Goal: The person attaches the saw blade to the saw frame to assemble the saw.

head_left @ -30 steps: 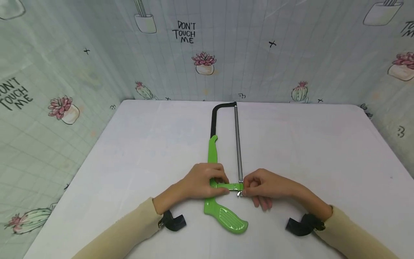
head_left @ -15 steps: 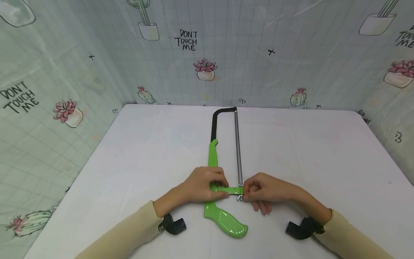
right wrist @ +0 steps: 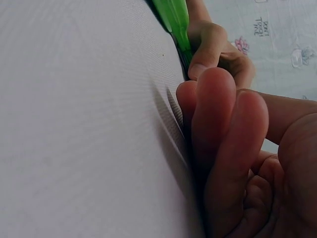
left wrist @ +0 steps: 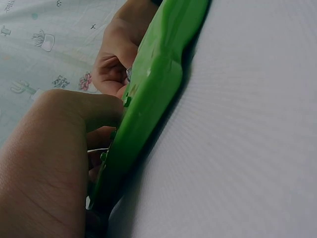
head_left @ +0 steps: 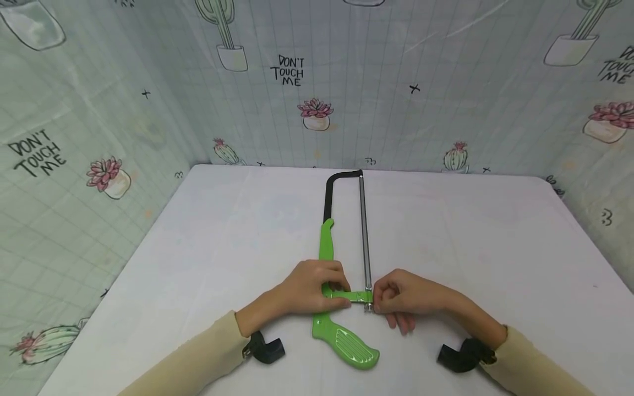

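A hacksaw (head_left: 346, 345) with a green handle and black front bow lies flat on the white table, its grey blade (head_left: 365, 236) on the right side. My left hand (head_left: 311, 287) grips the green frame above the handle, thumb and fingers around the lower crosspiece (head_left: 360, 297). At that crosspiece's right end sits a small silver wing nut (head_left: 369, 308). My right hand (head_left: 407, 294) pinches at it with thumb and index finger, the other fingers curled below. In the left wrist view the green frame (left wrist: 148, 99) hides part of the right hand. The right wrist view hides the nut behind fingers.
The white table (head_left: 470, 236) surrounds the saw. Behind and beside it hangs a pale curtain (head_left: 366, 110) printed with potted cacti. Black wrist mounts (head_left: 267, 349) sit at both sleeves, close to the tabletop.
The wing nut has turned, its wings now standing differently. Both hands keep their places on the saw. The whole scene has slid downward in the head view.
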A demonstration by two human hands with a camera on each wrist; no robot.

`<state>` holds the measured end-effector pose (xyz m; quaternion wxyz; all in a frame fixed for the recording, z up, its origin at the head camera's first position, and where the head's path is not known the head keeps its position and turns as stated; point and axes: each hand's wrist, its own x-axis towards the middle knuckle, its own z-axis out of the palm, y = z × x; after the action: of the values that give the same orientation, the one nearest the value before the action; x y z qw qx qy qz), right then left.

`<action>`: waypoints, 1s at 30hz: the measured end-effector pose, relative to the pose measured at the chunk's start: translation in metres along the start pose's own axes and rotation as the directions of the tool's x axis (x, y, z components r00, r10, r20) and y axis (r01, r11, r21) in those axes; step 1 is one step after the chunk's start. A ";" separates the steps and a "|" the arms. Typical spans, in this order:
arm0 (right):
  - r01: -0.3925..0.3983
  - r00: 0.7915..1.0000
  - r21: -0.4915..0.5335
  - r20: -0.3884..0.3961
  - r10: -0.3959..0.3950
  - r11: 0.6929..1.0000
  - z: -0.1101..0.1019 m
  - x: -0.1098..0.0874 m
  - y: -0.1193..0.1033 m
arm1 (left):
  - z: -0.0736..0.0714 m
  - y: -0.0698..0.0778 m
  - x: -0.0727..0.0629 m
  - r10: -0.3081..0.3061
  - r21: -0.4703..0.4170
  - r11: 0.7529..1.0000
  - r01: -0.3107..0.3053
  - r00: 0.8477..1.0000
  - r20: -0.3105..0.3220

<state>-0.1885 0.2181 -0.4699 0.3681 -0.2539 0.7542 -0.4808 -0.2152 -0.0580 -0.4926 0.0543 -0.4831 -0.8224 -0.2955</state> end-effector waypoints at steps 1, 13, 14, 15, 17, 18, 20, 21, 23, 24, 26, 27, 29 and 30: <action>-0.002 1.000 0.000 0.000 0.002 1.000 0.000 0.000 0.000 | 0.000 0.000 0.000 -0.002 -0.002 1.000 0.002 1.000 0.001; -0.013 1.000 0.020 -0.003 0.013 1.000 0.006 0.001 0.003 | 0.003 0.000 -0.005 0.000 -0.004 1.000 0.000 1.000 0.004; -0.009 1.000 0.023 -0.002 0.009 1.000 0.006 0.001 0.003 | 0.003 0.000 -0.005 0.002 -0.004 1.000 -0.002 1.000 0.003; -0.006 1.000 0.025 -0.002 0.006 1.000 0.006 0.001 0.004 | 0.003 0.000 -0.006 0.003 -0.005 1.000 -0.003 1.000 0.002; -0.004 1.000 0.025 -0.006 0.004 1.000 0.007 0.001 0.003 | 0.003 -0.001 -0.005 0.005 -0.006 1.000 -0.005 1.000 0.002; -0.007 1.000 0.025 -0.012 0.007 1.000 0.007 0.001 0.003 | 0.003 -0.001 -0.005 0.006 -0.005 1.000 -0.006 1.000 0.001; -0.014 0.999 0.022 -0.034 0.014 1.000 0.008 0.002 0.002 | 0.002 -0.001 -0.005 0.005 -0.006 1.000 -0.005 1.000 0.001; -0.020 0.999 0.017 -0.048 0.021 1.000 0.009 0.003 0.001 | 0.002 -0.001 -0.005 0.005 -0.007 1.000 -0.004 1.000 0.001; -0.034 0.996 0.011 -0.079 0.035 0.999 0.011 0.004 -0.001 | 0.002 -0.001 -0.005 0.004 -0.007 1.000 -0.004 1.000 0.001; -0.040 0.995 0.009 -0.094 0.040 0.999 0.012 0.004 -0.002 | 0.002 -0.002 -0.004 0.004 -0.007 1.000 -0.004 1.000 0.000; -0.046 0.992 0.006 -0.117 0.047 0.999 0.014 0.005 -0.005 | 0.001 -0.001 -0.004 0.003 -0.007 1.000 -0.003 1.000 0.000; -0.050 0.991 0.002 -0.124 0.050 0.999 0.014 0.005 -0.005 | 0.001 -0.002 -0.004 0.002 -0.005 1.000 -0.002 1.000 0.001; -0.055 0.990 -0.004 -0.132 0.054 0.998 0.015 0.006 -0.006 | 0.000 -0.001 -0.003 -0.001 -0.005 1.000 0.001 1.000 0.002; -0.058 0.990 -0.007 -0.132 0.057 0.998 0.015 0.006 -0.007 | 0.000 -0.001 -0.003 -0.003 -0.005 1.000 0.003 1.000 0.003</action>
<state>-0.1799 0.2027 -0.4695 0.3297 -0.2017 0.7864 -0.4818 -0.2147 -0.0609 -0.4944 0.0514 -0.4826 -0.8224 -0.2969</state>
